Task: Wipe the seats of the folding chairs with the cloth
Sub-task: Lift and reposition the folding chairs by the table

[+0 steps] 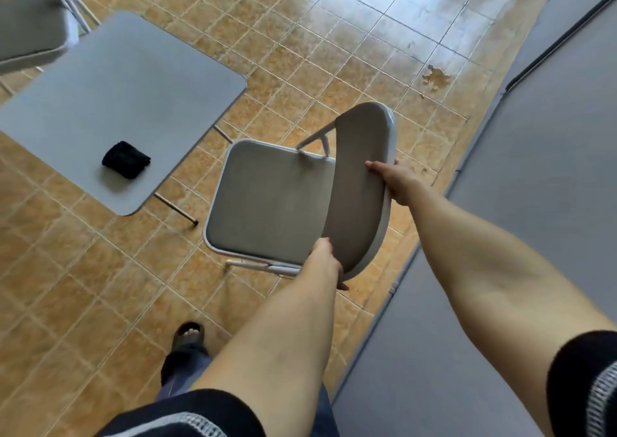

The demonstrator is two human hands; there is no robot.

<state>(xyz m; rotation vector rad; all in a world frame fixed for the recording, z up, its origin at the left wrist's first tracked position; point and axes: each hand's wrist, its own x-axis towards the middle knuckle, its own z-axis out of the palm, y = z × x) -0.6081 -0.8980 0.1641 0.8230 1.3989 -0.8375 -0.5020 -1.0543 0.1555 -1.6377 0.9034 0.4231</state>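
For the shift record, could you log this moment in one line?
left hand: grips chair backrest | right hand: grips backrest | cloth: on table

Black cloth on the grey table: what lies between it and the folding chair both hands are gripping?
Head view: between the black cloth and the folding chair lie bare grey table top, its edge, one table leg, then tiled floor.

No legible text, labels or numbers anywhere, seemingly.

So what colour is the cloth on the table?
Black; the cloth shows best in the head view.
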